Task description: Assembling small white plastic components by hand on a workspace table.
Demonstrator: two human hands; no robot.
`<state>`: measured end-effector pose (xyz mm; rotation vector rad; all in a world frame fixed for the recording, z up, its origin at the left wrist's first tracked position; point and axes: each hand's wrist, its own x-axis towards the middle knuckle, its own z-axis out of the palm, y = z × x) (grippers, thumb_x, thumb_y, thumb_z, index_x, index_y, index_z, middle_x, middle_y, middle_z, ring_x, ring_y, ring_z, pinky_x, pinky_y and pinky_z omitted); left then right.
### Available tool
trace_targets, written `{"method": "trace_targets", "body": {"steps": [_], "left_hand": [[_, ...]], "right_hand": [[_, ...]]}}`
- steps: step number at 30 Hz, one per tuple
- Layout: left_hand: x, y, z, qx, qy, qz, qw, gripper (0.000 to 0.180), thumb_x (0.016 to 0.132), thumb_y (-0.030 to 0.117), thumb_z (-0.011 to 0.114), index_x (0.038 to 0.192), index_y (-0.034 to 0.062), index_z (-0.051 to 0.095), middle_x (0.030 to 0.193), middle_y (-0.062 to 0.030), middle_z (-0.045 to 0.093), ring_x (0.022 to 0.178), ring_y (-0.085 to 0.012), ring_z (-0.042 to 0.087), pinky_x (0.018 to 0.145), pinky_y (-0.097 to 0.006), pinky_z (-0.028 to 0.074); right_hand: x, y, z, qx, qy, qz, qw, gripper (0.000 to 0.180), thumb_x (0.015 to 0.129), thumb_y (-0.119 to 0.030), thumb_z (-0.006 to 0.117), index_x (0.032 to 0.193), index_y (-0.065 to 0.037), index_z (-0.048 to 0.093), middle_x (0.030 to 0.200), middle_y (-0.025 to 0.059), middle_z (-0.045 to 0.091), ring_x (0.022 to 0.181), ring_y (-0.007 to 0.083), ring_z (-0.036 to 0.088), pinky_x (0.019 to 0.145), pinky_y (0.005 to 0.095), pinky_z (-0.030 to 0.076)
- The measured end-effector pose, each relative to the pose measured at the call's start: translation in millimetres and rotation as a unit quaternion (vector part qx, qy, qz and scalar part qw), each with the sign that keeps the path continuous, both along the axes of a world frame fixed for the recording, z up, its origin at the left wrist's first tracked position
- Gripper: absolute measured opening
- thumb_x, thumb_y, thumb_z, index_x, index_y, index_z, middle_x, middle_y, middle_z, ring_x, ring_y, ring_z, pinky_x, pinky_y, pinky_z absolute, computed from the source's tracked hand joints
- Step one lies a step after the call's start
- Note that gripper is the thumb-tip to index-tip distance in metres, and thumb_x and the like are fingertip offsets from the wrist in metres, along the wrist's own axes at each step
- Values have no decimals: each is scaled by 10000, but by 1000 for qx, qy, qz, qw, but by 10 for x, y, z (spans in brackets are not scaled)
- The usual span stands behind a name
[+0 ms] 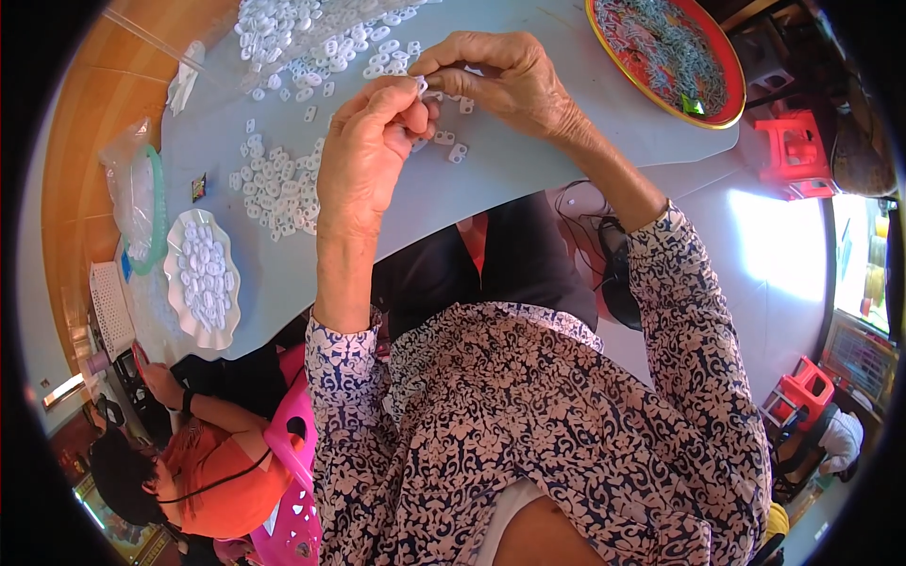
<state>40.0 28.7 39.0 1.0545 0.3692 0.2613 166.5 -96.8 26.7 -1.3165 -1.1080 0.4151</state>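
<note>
Basically, table (528,160) w/ pale cloth carries everything: red round tray (604,38) of finished bits far right, scalloped white dish (175,259) near left edge, loose heaps of small white plastic rings (274,189) in between. Both hands are raised above it; left hand (363,160) and right hand (500,80) pinch one tiny white piece (422,87) between closed fingertips. Risk, imo: the piece is so small that a slipped pinch drops it into the look-alike heap or off the table edge.
</note>
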Motion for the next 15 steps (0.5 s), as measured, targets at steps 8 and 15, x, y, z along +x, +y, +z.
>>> {"method": "trace_targets", "body": {"steps": [8, 15], "left_hand": [[-1, -93, -23, 102, -42, 65, 992, 132, 851, 138, 621, 851, 7, 644, 679, -44, 586, 664, -115, 528, 659, -249, 414], [0, -123, -40, 155, -25, 43, 987, 130, 849, 134, 609, 834, 12, 653, 672, -30, 590, 661, -95, 526, 651, -240, 407]], "right_hand": [[37, 28, -26, 23, 139, 19, 990, 140, 869, -88, 629, 957, 19, 652, 813, 24, 640, 734, 92, 606, 677, 231, 516], [66, 24, -21, -38, 107, 10, 993, 151, 875, -141, 631, 918, 2, 655, 780, 25, 626, 685, 83, 570, 642, 227, 492]]}}
